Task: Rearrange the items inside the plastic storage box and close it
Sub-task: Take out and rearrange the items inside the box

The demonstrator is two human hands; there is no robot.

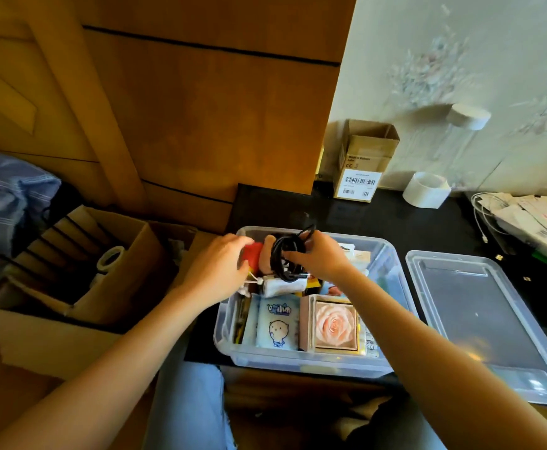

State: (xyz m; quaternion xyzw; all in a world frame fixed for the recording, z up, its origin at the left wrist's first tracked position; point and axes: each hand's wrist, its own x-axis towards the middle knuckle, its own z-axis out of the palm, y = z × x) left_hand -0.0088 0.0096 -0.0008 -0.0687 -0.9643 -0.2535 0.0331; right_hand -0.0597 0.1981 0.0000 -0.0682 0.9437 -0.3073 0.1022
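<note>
Left hand (215, 266): fingers curled on red toy (255, 254). Right hand (317, 256): fingers clamped on black cable (286, 254). Box (392, 254): on surface, open, sorting unfinished. Lid (479, 323): off, right of box.

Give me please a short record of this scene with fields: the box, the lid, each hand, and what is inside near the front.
box: clear plastic storage box, open, on a black surface
lid: clear lid, lying flat to the right of the box
left hand: left hand grips a red and pink soft item at the far end of the box
right hand: right hand holds a coiled black cable
front contents: cartoon bear packet beside rose picture box
</note>
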